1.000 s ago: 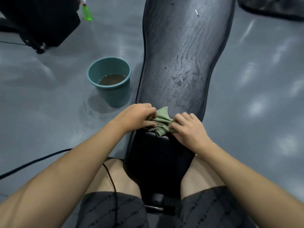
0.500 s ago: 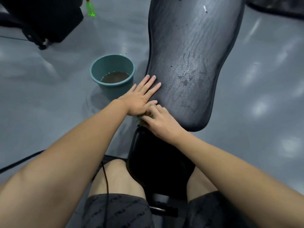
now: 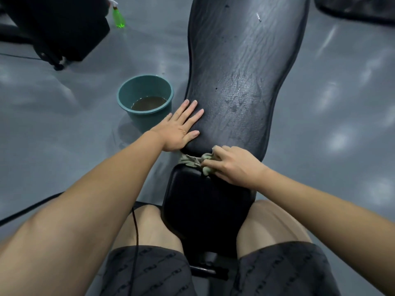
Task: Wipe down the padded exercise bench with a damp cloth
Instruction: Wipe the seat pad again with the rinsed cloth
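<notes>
Presses the open left hand [image 3: 177, 129] flat on the backrest pad [image 3: 245, 71] at centre frame, pinches the green cloth [image 3: 192, 160] in the right hand [image 3: 233, 165] at the gap above the seat pad [image 3: 203, 199], and may jam it there if tugged hard.

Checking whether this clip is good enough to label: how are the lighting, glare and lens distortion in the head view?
Head view: dim, bluish light; soft glare patches on the floor at right; a sheen on the back pad; the seat pad is nearly black, detail lost; wide-angle stretch grows toward the frame edges; left hand, right hand and cloth are sharp.
</notes>
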Tool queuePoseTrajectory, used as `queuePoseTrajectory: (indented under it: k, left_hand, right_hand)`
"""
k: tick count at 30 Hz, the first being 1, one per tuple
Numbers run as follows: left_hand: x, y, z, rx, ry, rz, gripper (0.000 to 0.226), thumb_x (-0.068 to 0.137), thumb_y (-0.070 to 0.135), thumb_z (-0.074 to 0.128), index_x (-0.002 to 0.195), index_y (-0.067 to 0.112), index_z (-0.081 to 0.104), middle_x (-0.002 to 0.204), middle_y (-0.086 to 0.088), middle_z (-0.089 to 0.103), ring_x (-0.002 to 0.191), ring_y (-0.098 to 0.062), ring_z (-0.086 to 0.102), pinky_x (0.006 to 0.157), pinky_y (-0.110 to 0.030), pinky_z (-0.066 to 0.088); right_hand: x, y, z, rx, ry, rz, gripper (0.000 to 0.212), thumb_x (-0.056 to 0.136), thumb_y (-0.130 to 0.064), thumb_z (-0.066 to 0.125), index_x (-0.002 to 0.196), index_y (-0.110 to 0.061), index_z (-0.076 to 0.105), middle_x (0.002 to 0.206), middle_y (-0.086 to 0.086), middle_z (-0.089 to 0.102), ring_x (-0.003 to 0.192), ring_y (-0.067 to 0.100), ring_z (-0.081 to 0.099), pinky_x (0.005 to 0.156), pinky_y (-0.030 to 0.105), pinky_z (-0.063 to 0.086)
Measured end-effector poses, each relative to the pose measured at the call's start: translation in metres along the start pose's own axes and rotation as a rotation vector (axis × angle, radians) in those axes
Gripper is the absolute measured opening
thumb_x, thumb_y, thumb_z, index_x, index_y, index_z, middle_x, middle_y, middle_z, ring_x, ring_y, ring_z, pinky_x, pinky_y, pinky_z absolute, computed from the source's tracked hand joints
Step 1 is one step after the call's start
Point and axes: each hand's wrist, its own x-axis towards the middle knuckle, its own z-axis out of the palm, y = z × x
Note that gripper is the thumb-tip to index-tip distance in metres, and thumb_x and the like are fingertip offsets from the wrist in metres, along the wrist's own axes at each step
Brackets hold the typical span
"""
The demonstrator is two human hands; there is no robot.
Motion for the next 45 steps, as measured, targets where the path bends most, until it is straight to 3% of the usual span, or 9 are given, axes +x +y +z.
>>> queuePoseTrajectory:
  k: [3, 7, 11, 15, 23, 29, 34, 39, 45]
  left_hand:
    - [-0.001, 0.002, 0.000, -0.001, 0.000, -0.019, 0.067, 0.105, 0.058, 0.017, 0.159, 0.036, -0.017, 0.163, 0.011, -0.033, 0.149, -0.012, -0.034, 0.125, -0.056, 0.011]
    - [-0.001, 0.003, 0.002, 0.006, 0.021, -0.023, 0.066, 0.106, 0.056, 0.018, 0.160, 0.035, -0.015, 0.165, 0.009, -0.030, 0.150, -0.013, -0.032, 0.126, -0.054, 0.006]
    - [-0.001, 0.002, 0.005, -0.010, 0.031, -0.016, 0.066, 0.107, 0.055, 0.019, 0.160, 0.035, -0.013, 0.165, 0.009, -0.029, 0.150, -0.013, -0.031, 0.126, -0.054, 0.002]
    - [0.004, 0.001, 0.000, -0.015, -0.019, -0.029, 0.067, 0.107, 0.053, 0.023, 0.160, 0.035, -0.013, 0.165, 0.009, -0.031, 0.150, -0.014, -0.032, 0.126, -0.054, 0.003]
    - [0.002, 0.006, -0.004, 0.010, -0.043, -0.066, 0.067, 0.107, 0.053, 0.022, 0.159, 0.036, -0.016, 0.164, 0.010, -0.032, 0.149, -0.013, -0.034, 0.126, -0.054, 0.006]
    - [-0.003, 0.015, -0.010, 0.014, -0.067, -0.098, 0.066, 0.107, 0.054, 0.021, 0.159, 0.036, -0.014, 0.164, 0.010, -0.031, 0.150, -0.012, -0.032, 0.126, -0.052, 0.001]
    - [-0.002, 0.019, -0.013, 0.017, -0.087, -0.127, 0.066, 0.107, 0.055, 0.020, 0.159, 0.038, -0.016, 0.163, 0.012, -0.033, 0.149, -0.012, -0.033, 0.126, -0.053, 0.000]
    - [0.001, 0.011, -0.006, -0.009, -0.058, -0.093, 0.065, 0.107, 0.056, 0.020, 0.159, 0.039, -0.015, 0.163, 0.013, -0.033, 0.148, -0.012, -0.035, 0.126, -0.050, -0.002]
    - [0.005, 0.007, -0.003, 0.012, -0.064, -0.094, 0.066, 0.106, 0.056, 0.019, 0.158, 0.038, -0.018, 0.162, 0.011, -0.035, 0.147, -0.013, -0.037, 0.126, -0.047, -0.008]
  right_hand:
    - [-0.022, -0.003, 0.006, 0.009, 0.000, 0.037, 0.028, 0.100, -0.026, 0.052, 0.127, -0.022, 0.059, 0.108, 0.012, 0.052, 0.076, 0.032, 0.061, 0.058, 0.039, 0.049]
    - [-0.023, -0.010, 0.003, 0.059, 0.081, 0.027, 0.023, 0.105, -0.045, 0.044, 0.106, -0.028, 0.060, 0.098, -0.004, 0.057, 0.091, 0.022, 0.059, 0.077, 0.035, 0.042]
    - [0.001, -0.009, 0.012, 0.077, 0.047, -0.074, 0.033, 0.105, -0.042, 0.045, 0.127, -0.026, 0.064, 0.122, -0.003, 0.057, 0.109, 0.018, 0.051, 0.092, 0.034, 0.042]
    - [0.025, -0.010, 0.022, 0.013, 0.159, -0.191, 0.036, 0.110, -0.014, 0.035, 0.114, -0.002, 0.068, 0.117, 0.020, 0.063, 0.094, 0.037, 0.059, 0.087, 0.047, 0.051]
    - [0.053, -0.025, 0.022, -0.068, 0.198, -0.144, 0.022, 0.096, -0.017, 0.050, 0.106, -0.020, 0.069, 0.114, 0.001, 0.065, 0.089, 0.025, 0.048, 0.070, 0.039, 0.037]
    - [0.026, -0.020, -0.001, 0.021, 0.036, -0.073, 0.016, 0.089, -0.019, 0.055, 0.095, -0.018, 0.070, 0.094, 0.011, 0.055, 0.068, 0.027, 0.059, 0.054, 0.036, 0.043]
    - [-0.032, -0.001, 0.002, 0.067, -0.004, 0.067, 0.028, 0.091, -0.019, 0.041, 0.103, -0.013, 0.067, 0.098, 0.014, 0.051, 0.067, 0.032, 0.057, 0.052, 0.037, 0.046]
    - [-0.054, 0.012, -0.006, 0.106, -0.137, 0.144, 0.028, 0.091, -0.010, 0.060, 0.117, -0.022, 0.057, 0.113, 0.006, 0.042, 0.082, 0.028, 0.055, 0.065, 0.036, 0.047]
    - [0.004, -0.004, 0.008, 0.077, 0.052, -0.105, 0.008, 0.095, -0.012, 0.056, 0.093, -0.008, 0.062, 0.097, 0.015, 0.053, 0.077, 0.033, 0.053, 0.067, 0.043, 0.046]
